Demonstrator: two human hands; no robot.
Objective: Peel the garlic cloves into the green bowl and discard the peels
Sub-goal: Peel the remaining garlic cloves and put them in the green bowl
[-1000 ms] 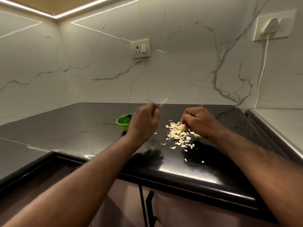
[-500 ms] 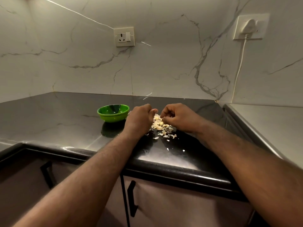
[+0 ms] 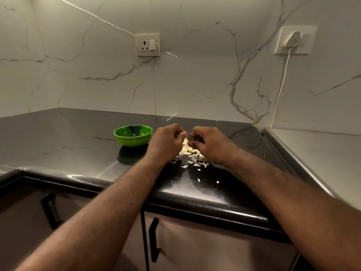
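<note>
My left hand (image 3: 166, 142) pinches a pale bit, likely a clove (image 3: 183, 133), above the peels (image 3: 190, 153) so scraps land in one heap. My right hand (image 3: 209, 143) is curled close; whether its grip holds anything, I cannot tell. The bowl (image 3: 132, 136) sits on the table (image 3: 58, 137) just left, handy for dropping.

The green bowl (image 3: 133, 141) stands upright on the dark worktop (image 3: 78, 137), round and glossy, rim level. Just right of the bowl there's the garlic heap (image 3: 187, 150), pale yellow bits and skins piled together, partly hidden. White peel flakes (image 3: 197, 163) lie scattered right of the bowl, nearer the front edge.
</note>
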